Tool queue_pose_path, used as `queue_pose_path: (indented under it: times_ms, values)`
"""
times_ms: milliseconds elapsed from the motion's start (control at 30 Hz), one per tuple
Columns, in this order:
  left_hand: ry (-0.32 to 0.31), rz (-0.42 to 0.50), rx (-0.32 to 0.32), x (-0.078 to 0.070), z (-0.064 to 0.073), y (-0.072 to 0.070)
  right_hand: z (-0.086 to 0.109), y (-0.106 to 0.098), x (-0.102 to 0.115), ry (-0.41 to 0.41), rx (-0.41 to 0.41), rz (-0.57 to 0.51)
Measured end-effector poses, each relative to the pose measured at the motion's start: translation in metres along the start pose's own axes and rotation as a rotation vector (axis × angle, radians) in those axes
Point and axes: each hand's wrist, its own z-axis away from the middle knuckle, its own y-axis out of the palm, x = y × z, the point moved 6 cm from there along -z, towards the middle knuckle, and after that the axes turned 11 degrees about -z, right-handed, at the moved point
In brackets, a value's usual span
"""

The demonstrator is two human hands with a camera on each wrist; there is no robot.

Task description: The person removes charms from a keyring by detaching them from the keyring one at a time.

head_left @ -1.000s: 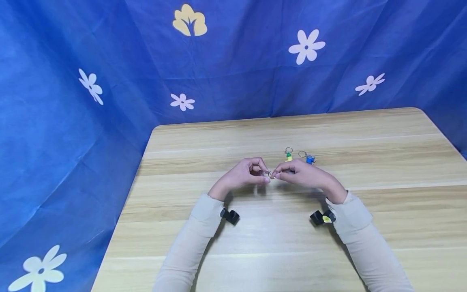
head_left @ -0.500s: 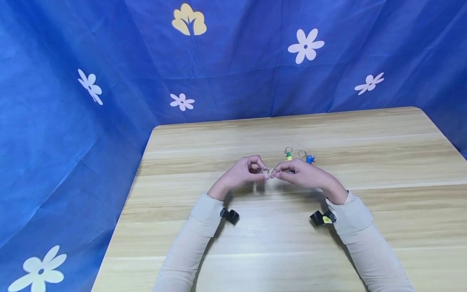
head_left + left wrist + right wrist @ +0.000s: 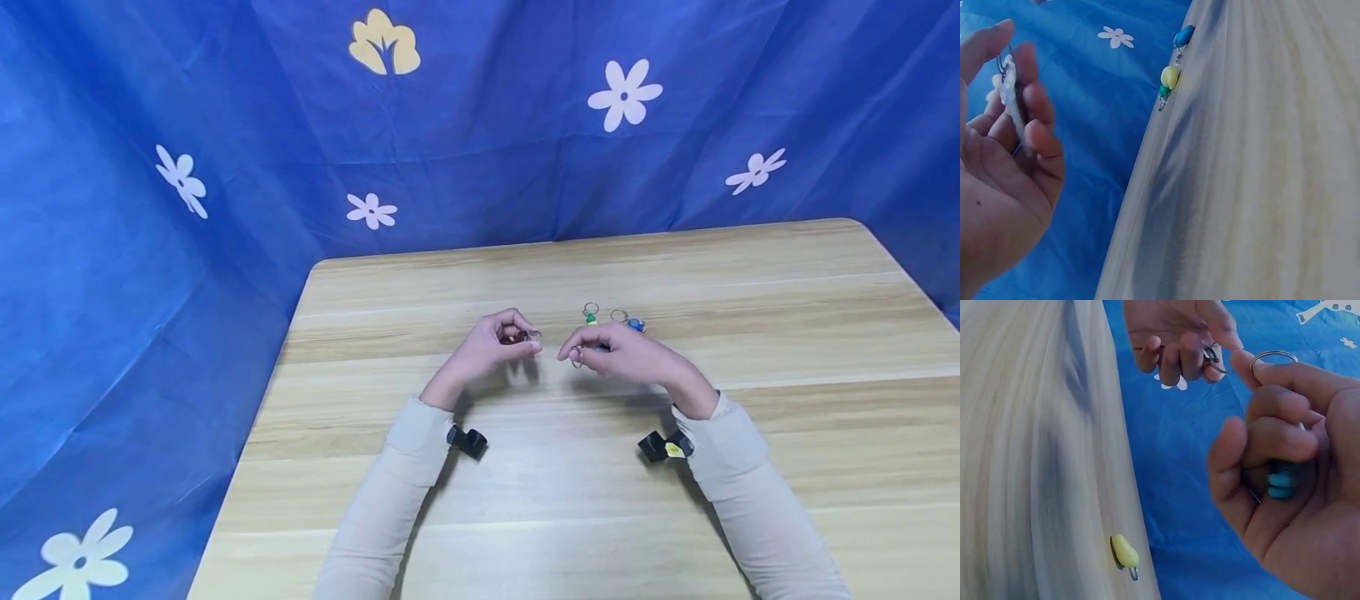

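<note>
My left hand pinches a keychain between thumb and fingers. In the left wrist view that keychain shows as a flat, glossy pendant lying against the curled fingers, with its metal ring near the thumb tip. Across a small gap, my right hand holds a split ring between thumb and forefinger. A small dark and teal charm sits within its curled fingers, mostly hidden. Both hands are raised above the table, and the two rings are apart.
Just beyond my right hand, a yellow and green keychain lies on the wooden table. A blue keychain lies beside it, ring towards the left. A blue curtain with flowers hangs behind the table.
The rings met between my fingertips before; now the hands have parted. My left hand has moved slightly left and away with its keychain, while my right hand keeps its ring in nearly the same place.
</note>
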Motion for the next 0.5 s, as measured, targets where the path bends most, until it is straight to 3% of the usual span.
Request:
queue_pose_path:
  times_ms: [500]
  values:
    - [0.058, -0.097, 0.011, -0.0025, -0.0020, 0.0043, 0.0009, -0.0057, -0.0042, 0.007, -0.047, 0.007]
